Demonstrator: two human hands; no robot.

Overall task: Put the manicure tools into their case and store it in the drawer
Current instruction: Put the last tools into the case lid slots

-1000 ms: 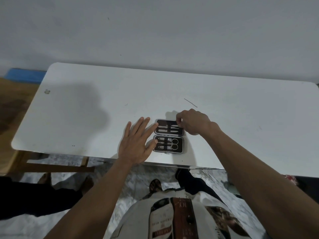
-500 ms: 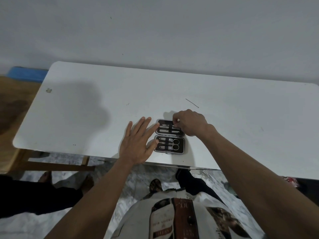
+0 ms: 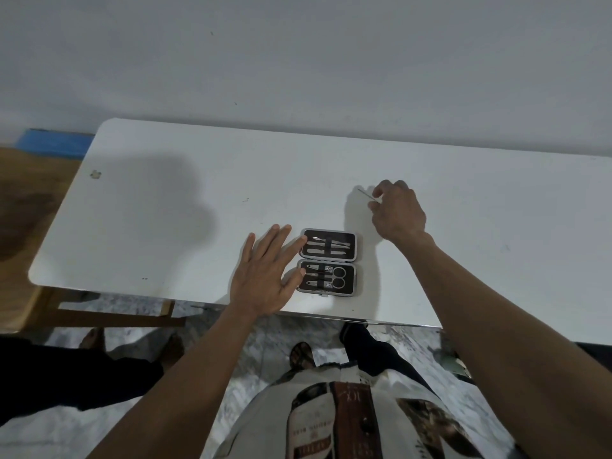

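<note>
White tabletop against a pale wall. The manicure case lies open and flat near the front edge, two dark-lined halves with a silver rim, hinge running left to right.

Far half: four slim metal tools under an elastic band. Near half: two nail clippers and a pair of scissors, their loops toward the right.

Left hand flat on the tabletop just left of the case, fingers spread. Forefinger tip touches the far half's left edge; thumb tip rests at the near half's left edge. That grip is wide open, holding nothing, only pressed against the case's side.

Right hand beyond the case and to its right, well clear of it, knuckles up, fingers curled down. A thin metal tool, needle-like, sticks out leftward from the fingertips and lies low over the surface. Thumb and forefinger appear pinched on its near end; the exact contact is hidden under the hand. Cannot tell whether the thin tool's far tip rests on the tabletop or is just above it.

A small dark mark sits near the far left corner. No drawer in view.
</note>
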